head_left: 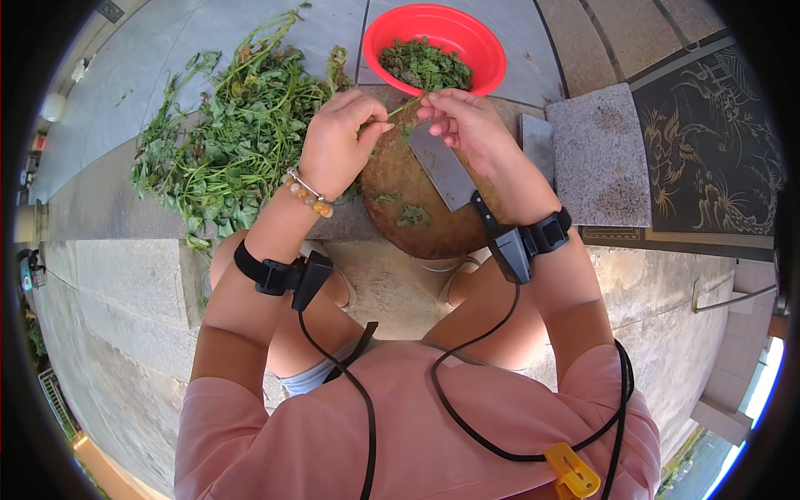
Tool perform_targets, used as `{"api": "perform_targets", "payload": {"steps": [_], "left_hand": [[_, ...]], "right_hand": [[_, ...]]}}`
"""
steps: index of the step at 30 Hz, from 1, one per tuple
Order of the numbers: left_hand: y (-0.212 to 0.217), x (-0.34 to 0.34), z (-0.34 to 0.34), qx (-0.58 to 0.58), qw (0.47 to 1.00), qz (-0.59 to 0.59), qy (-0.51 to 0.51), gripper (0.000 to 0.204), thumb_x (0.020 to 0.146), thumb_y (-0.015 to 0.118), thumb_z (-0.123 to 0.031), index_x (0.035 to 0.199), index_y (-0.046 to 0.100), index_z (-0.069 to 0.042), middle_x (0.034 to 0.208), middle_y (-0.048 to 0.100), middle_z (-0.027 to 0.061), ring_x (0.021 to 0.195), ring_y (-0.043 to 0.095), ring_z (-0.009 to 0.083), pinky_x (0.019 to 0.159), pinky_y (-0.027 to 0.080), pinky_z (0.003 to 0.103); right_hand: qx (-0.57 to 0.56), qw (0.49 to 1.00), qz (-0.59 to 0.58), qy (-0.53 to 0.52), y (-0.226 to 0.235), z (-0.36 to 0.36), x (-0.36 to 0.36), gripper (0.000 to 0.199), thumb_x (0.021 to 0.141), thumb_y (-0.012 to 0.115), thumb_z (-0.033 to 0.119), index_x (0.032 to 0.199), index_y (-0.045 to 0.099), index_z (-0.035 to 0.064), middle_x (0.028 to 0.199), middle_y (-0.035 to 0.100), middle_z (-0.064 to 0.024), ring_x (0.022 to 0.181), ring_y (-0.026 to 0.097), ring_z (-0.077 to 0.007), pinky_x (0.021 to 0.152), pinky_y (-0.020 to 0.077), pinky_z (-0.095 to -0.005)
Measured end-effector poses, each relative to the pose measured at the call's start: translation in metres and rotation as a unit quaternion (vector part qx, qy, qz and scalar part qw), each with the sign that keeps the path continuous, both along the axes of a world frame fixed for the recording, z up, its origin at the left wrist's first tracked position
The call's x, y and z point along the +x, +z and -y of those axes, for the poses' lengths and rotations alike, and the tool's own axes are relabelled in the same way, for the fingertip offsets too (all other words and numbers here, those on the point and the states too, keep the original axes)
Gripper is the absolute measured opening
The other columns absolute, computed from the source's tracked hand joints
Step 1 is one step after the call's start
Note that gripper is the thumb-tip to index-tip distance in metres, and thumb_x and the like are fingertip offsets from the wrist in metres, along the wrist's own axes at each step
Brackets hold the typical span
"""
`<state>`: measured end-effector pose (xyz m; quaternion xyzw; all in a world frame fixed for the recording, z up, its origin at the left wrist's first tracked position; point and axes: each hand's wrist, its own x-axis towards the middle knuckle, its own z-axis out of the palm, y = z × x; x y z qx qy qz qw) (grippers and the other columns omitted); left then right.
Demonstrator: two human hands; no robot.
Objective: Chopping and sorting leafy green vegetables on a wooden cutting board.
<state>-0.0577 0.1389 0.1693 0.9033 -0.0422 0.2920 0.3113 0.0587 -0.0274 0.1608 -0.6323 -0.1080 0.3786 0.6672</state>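
Observation:
My left hand [337,142] and my right hand [467,123] meet above a round wooden chopping board [400,179]. Together they pinch a thin green stem [402,107], one hand at each end. A cleaver [446,173] with a black handle lies flat on the board under my right hand. A few loose leaves [412,215] rest on the board. Beyond the hands stands a red bowl [479,37] holding picked green leaves [425,65].
A large pile of leafy green stalks [229,133] covers the stone ledge at the left. A grey stone block [600,154] lies to the right of the board, next to a dark panel with a gold pattern [708,158]. My bent knees are below the ledge.

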Motion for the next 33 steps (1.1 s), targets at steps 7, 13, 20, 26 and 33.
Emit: {"api": "perform_targets", "payload": {"steps": [7, 13, 20, 26, 33], "left_hand": [[-0.002, -0.002, 0.008, -0.145, 0.987, -0.074, -0.009, 0.013, 0.072, 0.066, -0.001, 0.081, 0.058, -0.003, 0.072, 0.059, 0.0056, 0.062, 0.057, 0.0130, 0.058, 0.045, 0.025], [-0.010, 0.001, -0.001, -0.458, 0.859, -0.215, -0.081, 0.011, 0.084, 0.062, -0.009, 0.092, 0.057, -0.005, 0.080, 0.061, 0.0001, 0.073, 0.058, 0.0084, 0.066, 0.047, 0.021], [0.000, -0.001, -0.001, -0.537, 0.761, -0.327, -0.161, 0.016, 0.088, 0.056, -0.020, 0.094, 0.058, -0.005, 0.085, 0.061, 0.0019, 0.080, 0.057, 0.0088, 0.074, 0.046, 0.024], [-0.007, -0.001, -0.020, -0.456, 0.788, -0.367, -0.193, 0.016, 0.088, 0.057, -0.021, 0.093, 0.058, -0.005, 0.085, 0.060, 0.0009, 0.077, 0.056, 0.0083, 0.072, 0.047, 0.022], [0.004, -0.004, -0.023, -0.420, 0.826, -0.363, -0.098, 0.020, 0.087, 0.058, -0.022, 0.096, 0.061, -0.004, 0.079, 0.061, 0.0010, 0.071, 0.056, 0.0067, 0.066, 0.046, 0.021]], "right_hand": [[-0.007, 0.999, -0.038, 0.031, 0.006, -0.004, -0.012, 0.027, 0.087, 0.057, 0.032, 0.099, 0.059, 0.0078, 0.090, 0.062, -0.0010, 0.069, 0.054, -0.0042, 0.058, 0.0404, -0.0192], [0.121, 0.989, -0.019, 0.078, 0.014, -0.003, -0.013, 0.028, 0.087, 0.057, 0.023, 0.111, 0.057, 0.0094, 0.105, 0.059, 0.0014, 0.073, 0.052, -0.0036, 0.064, 0.0411, -0.0176], [0.105, 0.989, 0.044, 0.094, 0.015, 0.000, -0.006, 0.018, 0.086, 0.059, 0.022, 0.098, 0.061, 0.0087, 0.095, 0.061, 0.0017, 0.069, 0.051, -0.0029, 0.060, 0.0423, -0.0181], [0.034, 0.986, 0.154, 0.059, 0.021, 0.004, -0.001, 0.018, 0.085, 0.061, 0.025, 0.085, 0.061, 0.0072, 0.082, 0.063, 0.0020, 0.065, 0.052, -0.0037, 0.058, 0.0429, -0.0193], [-0.065, 0.928, 0.365, 0.040, 0.010, 0.020, 0.024, 0.014, 0.086, 0.056, 0.022, 0.087, 0.059, 0.0078, 0.077, 0.063, -0.0050, 0.062, 0.058, -0.0136, 0.056, 0.0465, -0.0286]]}}
